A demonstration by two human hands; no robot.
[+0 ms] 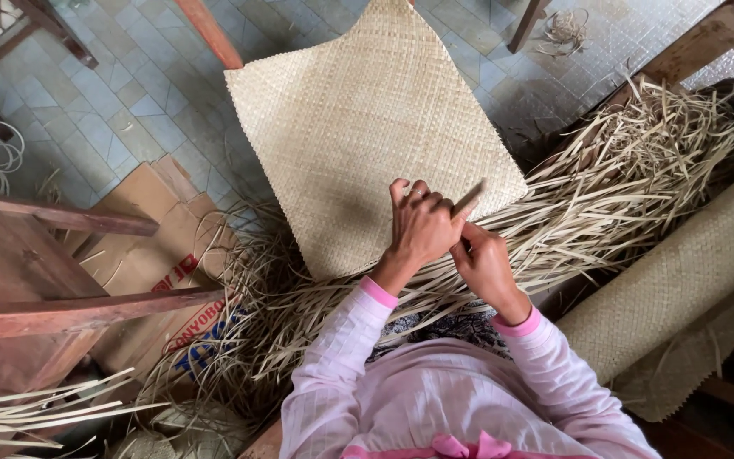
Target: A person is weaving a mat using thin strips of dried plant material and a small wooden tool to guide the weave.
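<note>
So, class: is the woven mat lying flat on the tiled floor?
No: the woven mat is raised at the worker's end, where the left hand presses on its edge above loose strips.

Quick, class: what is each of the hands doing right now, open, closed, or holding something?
Left hand: closed, fingers curled on the woven mat's edge.
Right hand: closed, pinching a flat reed strip.

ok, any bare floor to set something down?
Bare tiled floor lies upper left, between the woven mat, the cardboard box and the wooden frame. Around both hands it is crowded with loose strips.
</note>
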